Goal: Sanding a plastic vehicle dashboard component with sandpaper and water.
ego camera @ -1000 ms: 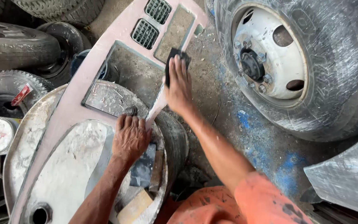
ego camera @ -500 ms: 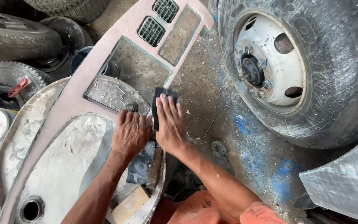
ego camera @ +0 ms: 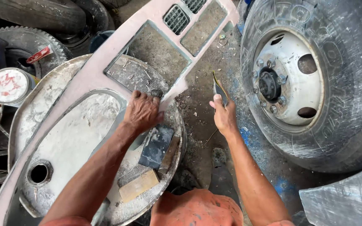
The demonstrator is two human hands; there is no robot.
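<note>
A long pink panel [ego camera: 93, 75] with rectangular cut-outs and two vent grilles lies slanted across a dusty round metal drum top [ego camera: 63, 142]. My left hand [ego camera: 142, 112] presses down on the panel's lower edge, fingers curled over it. My right hand [ego camera: 223, 114] is off the panel to the right, above the dirt floor, and grips a dark folded sheet of sandpaper [ego camera: 219, 88] held upright between thumb and fingers.
A big truck wheel [ego camera: 311, 83] with a white hub stands at the right. Old tyres [ego camera: 26, 16] are stacked at the upper left, beside a paint can lid [ego camera: 7, 86]. A dark sanding pad [ego camera: 156, 146] and a wooden block [ego camera: 139, 185] lie on the drum.
My right hand has lifted the sandpaper off the panel and pulled it to the right, away from the panel's edge. My left hand has stayed on the panel.
</note>
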